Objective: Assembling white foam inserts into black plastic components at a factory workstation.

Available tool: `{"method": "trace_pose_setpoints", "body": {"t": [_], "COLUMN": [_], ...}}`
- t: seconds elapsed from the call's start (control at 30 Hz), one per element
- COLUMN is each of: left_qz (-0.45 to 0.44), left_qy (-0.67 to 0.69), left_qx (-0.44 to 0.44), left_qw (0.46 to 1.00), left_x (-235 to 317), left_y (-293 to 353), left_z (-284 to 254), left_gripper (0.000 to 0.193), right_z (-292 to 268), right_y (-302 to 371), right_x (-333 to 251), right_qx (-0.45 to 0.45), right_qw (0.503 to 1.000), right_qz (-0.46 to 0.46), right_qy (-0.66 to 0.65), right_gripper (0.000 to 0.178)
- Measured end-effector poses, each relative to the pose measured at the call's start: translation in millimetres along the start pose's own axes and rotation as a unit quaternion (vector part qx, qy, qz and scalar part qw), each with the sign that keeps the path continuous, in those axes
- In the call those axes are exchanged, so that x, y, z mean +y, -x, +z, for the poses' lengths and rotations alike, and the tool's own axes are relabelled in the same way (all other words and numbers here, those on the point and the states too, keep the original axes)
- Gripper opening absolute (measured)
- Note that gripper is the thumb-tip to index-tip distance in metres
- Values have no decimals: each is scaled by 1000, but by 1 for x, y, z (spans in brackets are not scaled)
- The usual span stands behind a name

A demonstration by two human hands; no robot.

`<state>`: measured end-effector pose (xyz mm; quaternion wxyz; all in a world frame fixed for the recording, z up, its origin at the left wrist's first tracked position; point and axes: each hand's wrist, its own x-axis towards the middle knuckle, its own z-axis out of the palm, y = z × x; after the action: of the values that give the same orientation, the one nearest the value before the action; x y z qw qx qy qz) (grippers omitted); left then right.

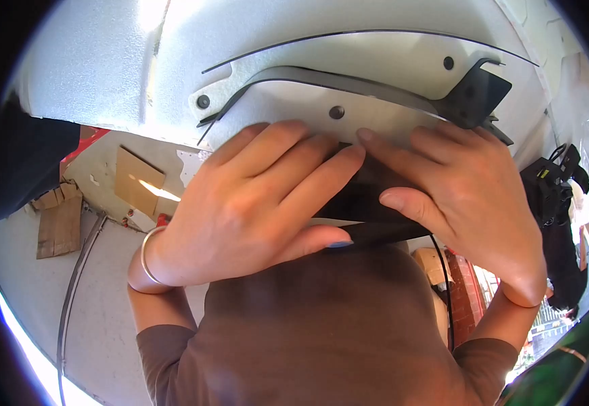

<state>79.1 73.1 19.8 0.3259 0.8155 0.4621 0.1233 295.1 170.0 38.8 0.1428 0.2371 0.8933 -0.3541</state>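
Both my hands reach up onto a pale curved panel (294, 105) with a dark round spot in it. My left hand (240, 203) lies palm down, fingers stretched over the panel's near edge and thumb apart, a bracelet at the wrist. Opposite it, my right hand (470, 183) spreads its fingers on the right end, partly hidden behind the knuckles. Between the hands is a glossy black surface (369, 183), touched by the fingertips near its upper edge. Beyond them runs a dark grey curved strip (348, 82), ending in a black bent bracket (482, 95) at the right.
A large whitish surface (91, 61) spans the top. Brown cardboard (59, 227) and a tan board (132, 179) lie at the left, with a dark cable (71, 304) nearby. Black gear with straps (551, 193) hangs at the right, and reddish bricks (467, 294) show low down.
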Motion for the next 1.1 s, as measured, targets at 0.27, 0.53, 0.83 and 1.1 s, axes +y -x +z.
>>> {"method": "trace_pose_setpoints", "body": {"t": [0.27, 0.53, 0.83, 1.1], "left_qz": [-94, -68, -168, -186], "left_qy": [-55, -7, 56, -7], "left_qx": [41, 64, 162, 176], "left_qw": [993, 996, 971, 967], "left_x": [0, -6, 1, 3], "left_y": [31, 29, 42, 72], "left_z": [-1, 12, 20, 26], "left_gripper": [64, 71, 73, 49], "right_z": [-16, 12, 22, 21], "right_y": [-8, -21, -41, -60], "right_x": [-5, -27, -48, -54], "right_qx": [-126, 7, 66, 43], "right_qw": [992, 997, 997, 994], "right_qz": [25, -52, -26, -83], "right_qy": [1, -63, -34, -57], "right_gripper": [51, 66, 66, 57]}}
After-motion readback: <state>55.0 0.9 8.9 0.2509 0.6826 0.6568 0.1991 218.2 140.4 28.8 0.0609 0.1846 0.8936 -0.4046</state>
